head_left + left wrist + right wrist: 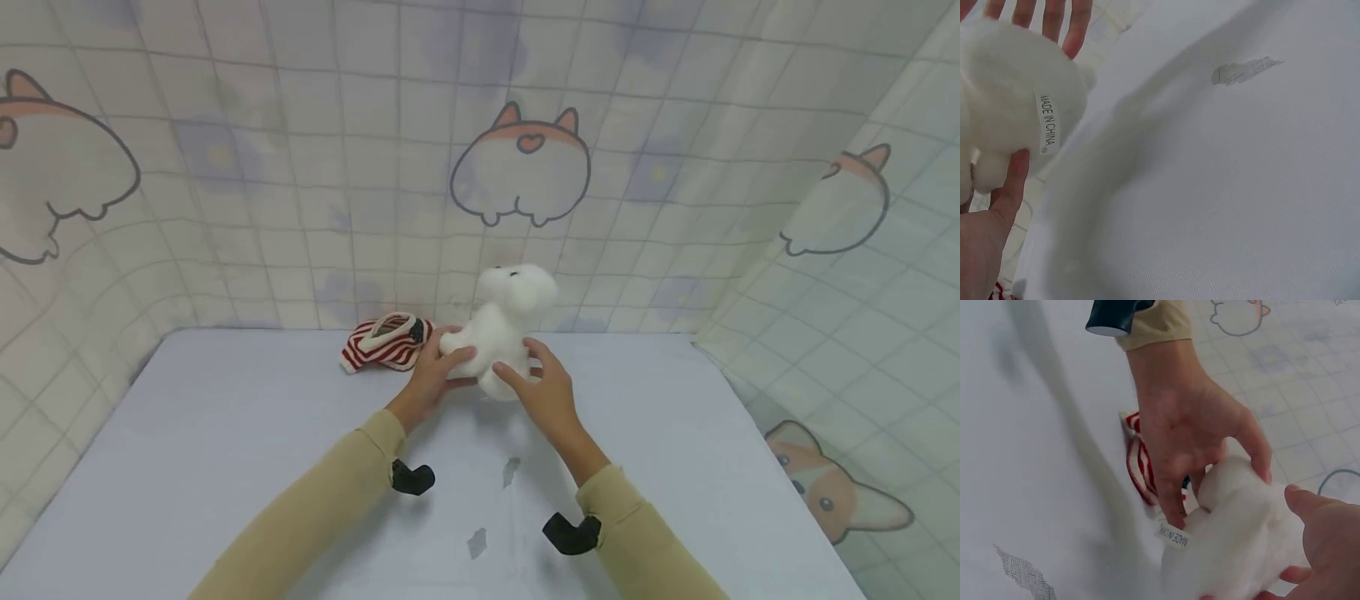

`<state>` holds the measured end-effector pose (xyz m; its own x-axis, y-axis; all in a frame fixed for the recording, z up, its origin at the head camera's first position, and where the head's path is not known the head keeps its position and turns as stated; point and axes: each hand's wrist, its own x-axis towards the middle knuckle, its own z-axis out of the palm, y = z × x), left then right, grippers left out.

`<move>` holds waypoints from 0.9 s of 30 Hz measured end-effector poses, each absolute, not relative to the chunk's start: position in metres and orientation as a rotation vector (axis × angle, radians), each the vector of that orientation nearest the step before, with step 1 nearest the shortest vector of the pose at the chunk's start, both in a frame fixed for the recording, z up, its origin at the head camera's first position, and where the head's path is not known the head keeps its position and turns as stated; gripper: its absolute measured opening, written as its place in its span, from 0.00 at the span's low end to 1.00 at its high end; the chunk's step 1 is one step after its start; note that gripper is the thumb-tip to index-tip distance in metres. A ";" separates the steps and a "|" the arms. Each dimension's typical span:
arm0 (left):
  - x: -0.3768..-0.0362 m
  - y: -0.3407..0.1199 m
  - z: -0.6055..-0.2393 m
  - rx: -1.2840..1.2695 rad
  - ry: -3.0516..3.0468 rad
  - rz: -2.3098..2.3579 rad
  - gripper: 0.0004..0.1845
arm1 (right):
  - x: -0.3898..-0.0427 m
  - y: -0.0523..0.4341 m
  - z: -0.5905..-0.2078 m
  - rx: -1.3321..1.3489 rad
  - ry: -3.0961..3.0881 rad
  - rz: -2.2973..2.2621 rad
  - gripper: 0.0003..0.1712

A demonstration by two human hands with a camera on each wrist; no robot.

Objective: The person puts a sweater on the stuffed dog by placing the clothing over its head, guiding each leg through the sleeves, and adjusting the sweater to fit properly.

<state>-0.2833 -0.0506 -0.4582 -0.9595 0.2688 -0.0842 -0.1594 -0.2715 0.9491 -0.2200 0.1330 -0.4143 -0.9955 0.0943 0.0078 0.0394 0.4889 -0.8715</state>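
The left hand (431,377) and right hand (543,392) grip the white plush toy (504,325) from both sides, fingers curled round its body. The toy stands upright between the 2 hands, on the table (225,467). A red-striped garment (386,342) lies just left of the toy.

A small white tag (1047,124) sewn to the white plush toy (1004,94) reads "MADE IN CHINA" in dark capitals; no other text is legible.
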 end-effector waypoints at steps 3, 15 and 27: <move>-0.279 -0.049 -0.458 0.154 1.717 2.278 0.28 | -0.220 0.132 -0.413 -0.163 -2.654 1.644 0.48; -0.270 -0.065 -0.445 0.299 1.730 2.181 0.19 | -0.225 0.132 -0.410 -0.174 -2.627 1.851 0.52; -0.269 -0.065 -0.445 0.460 1.883 2.117 0.10 | -0.237 0.134 -0.406 -0.248 -2.582 2.051 0.47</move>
